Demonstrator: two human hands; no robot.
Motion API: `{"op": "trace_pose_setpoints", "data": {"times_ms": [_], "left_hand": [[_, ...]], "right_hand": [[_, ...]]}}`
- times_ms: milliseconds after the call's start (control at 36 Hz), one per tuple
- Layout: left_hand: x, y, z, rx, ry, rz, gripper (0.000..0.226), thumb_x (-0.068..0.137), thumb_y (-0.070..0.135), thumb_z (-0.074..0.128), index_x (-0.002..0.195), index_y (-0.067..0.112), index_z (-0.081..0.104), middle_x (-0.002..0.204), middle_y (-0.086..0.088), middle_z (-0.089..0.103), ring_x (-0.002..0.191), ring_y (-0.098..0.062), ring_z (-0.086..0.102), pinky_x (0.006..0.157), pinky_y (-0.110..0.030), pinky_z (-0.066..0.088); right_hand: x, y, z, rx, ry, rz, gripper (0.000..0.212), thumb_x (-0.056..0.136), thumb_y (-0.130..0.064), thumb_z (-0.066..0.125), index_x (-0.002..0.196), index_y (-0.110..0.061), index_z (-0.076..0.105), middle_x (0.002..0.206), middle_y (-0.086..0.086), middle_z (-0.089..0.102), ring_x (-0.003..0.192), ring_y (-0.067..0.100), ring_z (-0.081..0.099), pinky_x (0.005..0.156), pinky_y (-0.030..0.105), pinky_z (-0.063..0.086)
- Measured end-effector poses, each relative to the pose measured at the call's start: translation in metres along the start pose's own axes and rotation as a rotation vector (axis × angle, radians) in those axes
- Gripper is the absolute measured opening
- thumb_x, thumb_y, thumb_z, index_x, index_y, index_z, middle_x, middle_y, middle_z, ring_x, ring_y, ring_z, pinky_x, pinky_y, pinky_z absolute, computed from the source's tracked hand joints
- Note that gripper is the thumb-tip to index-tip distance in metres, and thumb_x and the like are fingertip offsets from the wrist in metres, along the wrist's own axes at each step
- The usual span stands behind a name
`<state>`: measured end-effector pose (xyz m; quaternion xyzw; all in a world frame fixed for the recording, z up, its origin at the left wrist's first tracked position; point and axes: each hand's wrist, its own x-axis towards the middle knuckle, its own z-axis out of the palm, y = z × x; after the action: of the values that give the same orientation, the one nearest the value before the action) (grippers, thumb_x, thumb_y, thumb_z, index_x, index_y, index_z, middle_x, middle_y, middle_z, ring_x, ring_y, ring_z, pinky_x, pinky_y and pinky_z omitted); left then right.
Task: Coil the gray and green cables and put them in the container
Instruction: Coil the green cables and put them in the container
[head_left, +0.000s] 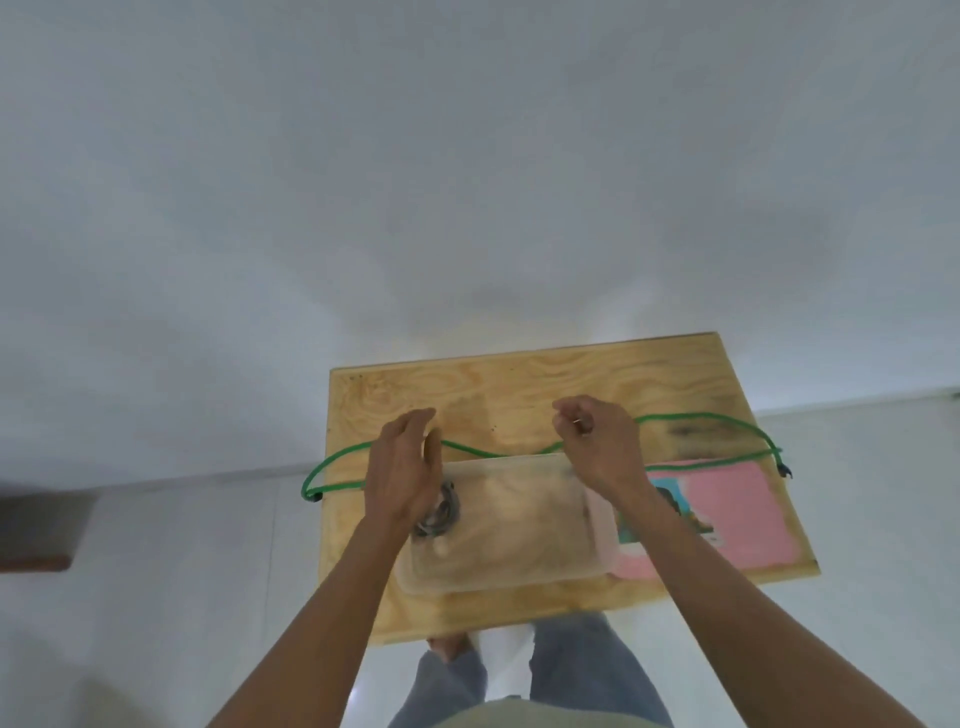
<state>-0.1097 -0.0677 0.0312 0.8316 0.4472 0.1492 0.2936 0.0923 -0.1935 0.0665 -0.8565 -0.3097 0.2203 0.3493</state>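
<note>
Nearest, a clear plastic container (506, 525) sits on a wooden board (519, 384), with the gray cable (441, 512) already coiled in its left end, partly under the left hand (402, 467), which hangs relaxed with straight fingers, holding nothing. Just beyond, the right hand (597, 441) is curled as if pinching the green cable (701, 417), though the grip itself is hidden; the cable lies uncoiled across the board, ends trailing off both sides. To coil it well, the left hand should probably anchor one end while the right gathers even loops.
</note>
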Motion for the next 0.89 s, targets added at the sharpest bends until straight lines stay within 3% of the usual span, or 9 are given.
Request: {"op": "trace_pose_setpoints", "data": {"times_ms": [111,222,417,556,694,889], "left_hand": [[0.040,0.012,0.013,0.084,-0.154,-0.025,0.029,0.097,0.014,0.058,0.125,0.011,0.068,0.125,-0.014,0.069,0.118,-0.036,0.059,0.098,-0.048,0.047],[0.070,0.015,0.031,0.169,-0.348,-0.102,0.027,0.095,0.014,0.062,0.120,0.015,0.071,0.127,-0.010,0.068,0.117,-0.032,0.061,0.098,-0.045,0.048],[0.095,0.019,0.059,0.559,-0.616,-0.158,0.033,0.090,0.015,0.065,0.121,0.028,0.068,0.128,0.002,0.063,0.123,-0.024,0.055,0.098,-0.040,0.047],[0.100,0.017,0.073,0.665,-0.642,-0.202,0.022,0.092,0.018,0.056,0.110,0.022,0.069,0.116,-0.001,0.067,0.114,-0.025,0.060,0.092,-0.039,0.044],[0.100,0.017,0.075,0.644,-0.680,-0.238,0.024,0.093,0.013,0.053,0.103,0.026,0.070,0.116,-0.002,0.065,0.115,-0.027,0.059,0.092,-0.039,0.042],[0.102,0.014,0.068,0.541,-0.668,-0.218,0.025,0.093,0.007,0.061,0.110,0.021,0.074,0.117,-0.010,0.059,0.116,-0.030,0.052,0.093,-0.042,0.049]], "right_hand": [[0.042,0.018,-0.025,-0.098,-0.074,-0.010,0.020,0.089,-0.003,0.065,0.105,-0.007,0.075,0.102,0.012,0.073,0.079,0.014,0.060,0.068,-0.008,0.031],[0.077,0.050,-0.030,-0.244,-0.278,0.015,0.023,0.089,-0.006,0.063,0.108,-0.012,0.074,0.111,0.011,0.071,0.102,0.024,0.066,0.078,0.006,0.030],[0.106,0.090,-0.018,-0.433,-0.577,-0.014,0.034,0.086,-0.004,0.058,0.111,-0.020,0.073,0.123,0.007,0.065,0.112,0.026,0.062,0.094,0.029,0.048],[0.110,0.100,-0.012,-0.528,-0.616,-0.081,0.038,0.086,0.001,0.054,0.110,-0.022,0.072,0.119,0.007,0.061,0.109,0.031,0.060,0.085,0.035,0.049],[0.112,0.105,-0.010,-0.575,-0.605,-0.169,0.028,0.088,-0.004,0.052,0.101,-0.023,0.069,0.111,0.002,0.061,0.101,0.028,0.061,0.079,0.037,0.050],[0.117,0.102,-0.010,-0.455,-0.584,-0.163,0.019,0.091,-0.009,0.052,0.096,-0.021,0.066,0.099,0.001,0.055,0.094,0.029,0.058,0.070,0.034,0.044]]}}
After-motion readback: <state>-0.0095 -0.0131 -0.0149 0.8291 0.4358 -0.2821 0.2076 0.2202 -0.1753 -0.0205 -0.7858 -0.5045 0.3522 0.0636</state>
